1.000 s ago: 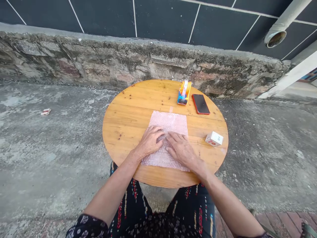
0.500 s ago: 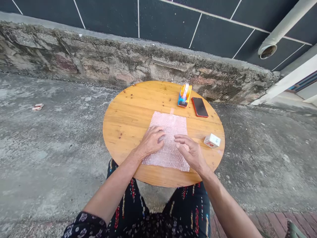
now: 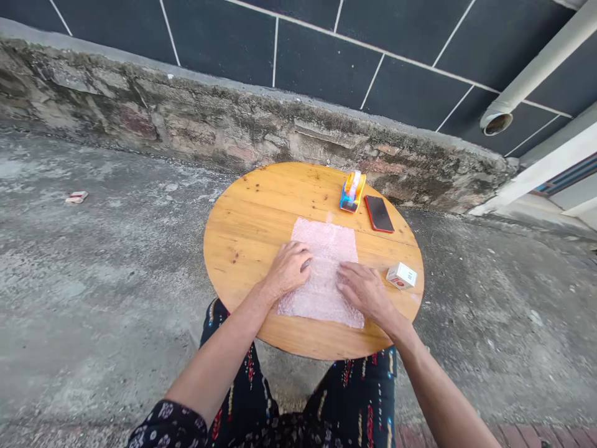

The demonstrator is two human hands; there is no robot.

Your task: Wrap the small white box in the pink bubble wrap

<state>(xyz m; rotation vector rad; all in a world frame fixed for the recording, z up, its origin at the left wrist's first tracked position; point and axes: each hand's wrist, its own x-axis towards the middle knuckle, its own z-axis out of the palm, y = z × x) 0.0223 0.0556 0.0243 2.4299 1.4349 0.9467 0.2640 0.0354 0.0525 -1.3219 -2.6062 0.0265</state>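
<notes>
A pinkish sheet of bubble wrap (image 3: 324,292) lies flat on a round wooden table (image 3: 242,218). My left hand (image 3: 290,267) rests on its left side, fingers loosely bent and apart, holding nothing. On the right side of the sheet lies my right hand (image 3: 364,286), palm down with its fingers stretched out. A small white box (image 3: 402,275) with red print sits just right of my right hand. Beyond the sheet, a strip of clear tape (image 3: 329,216) sticks out at its top edge.
Toward the back of the table stand a blue and yellow tape dispenser (image 3: 352,191) and a phone (image 3: 379,213) with a red edge. A stone ledge (image 3: 209,127) runs behind the table. A small crushed pack (image 3: 77,197) lies on the concrete ground at left.
My right hand has come down from above the bubble wrap to lie flat on its right side. My left hand stays on the sheet. The whole view has shifted slightly.
</notes>
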